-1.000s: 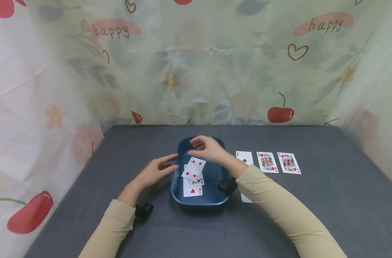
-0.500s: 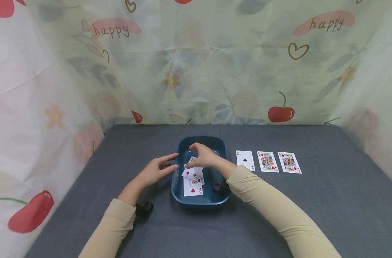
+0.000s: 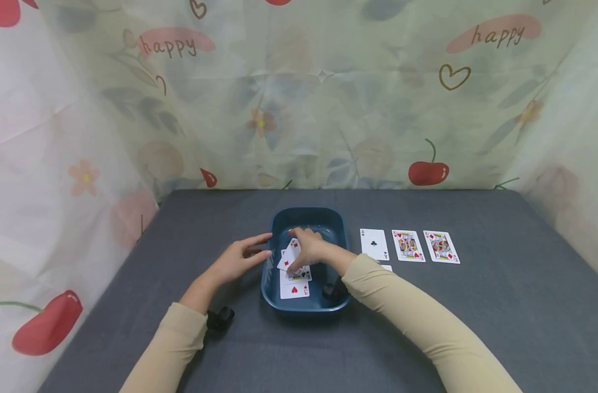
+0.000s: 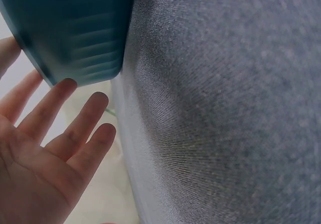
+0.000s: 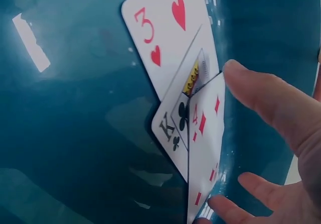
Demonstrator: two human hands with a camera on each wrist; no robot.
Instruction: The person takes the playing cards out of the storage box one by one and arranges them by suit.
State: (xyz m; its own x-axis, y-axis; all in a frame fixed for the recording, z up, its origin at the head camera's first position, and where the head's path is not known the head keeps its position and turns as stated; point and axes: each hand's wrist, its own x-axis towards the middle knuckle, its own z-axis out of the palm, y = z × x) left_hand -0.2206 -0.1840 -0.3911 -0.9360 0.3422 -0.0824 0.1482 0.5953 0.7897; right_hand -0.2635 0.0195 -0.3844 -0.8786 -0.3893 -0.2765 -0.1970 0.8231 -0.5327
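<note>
My right hand [image 3: 311,248] is inside a dark blue oblong tray [image 3: 306,310], its thumb and fingertips at opposite ends of a four of diamonds [image 5: 205,138]. Pinched there, the card tilts up at an angle. Beneath it lie a king of clubs [image 5: 168,126], partly covered, and a three of hearts [image 5: 160,38], both face up on the tray floor. At the tray's left side, my left hand [image 3: 235,262] has its fingers spread and nearly straight; the left wrist view shows fingertips against the tray's outer wall [image 4: 95,38].
Right of the tray, an ace of clubs [image 3: 374,245], a king of hearts [image 3: 408,245] and a court card of diamonds [image 3: 442,248] lie in a row. Another white card [image 3: 387,268] is mostly hidden by my right sleeve. A patterned curtain [image 3: 323,109] hangs behind the grey table [image 3: 215,213].
My right hand has come down to the four of diamonds from above, and its thumb and fingers now hold the card, which has tilted. The left hand has stayed at the tray's side.
</note>
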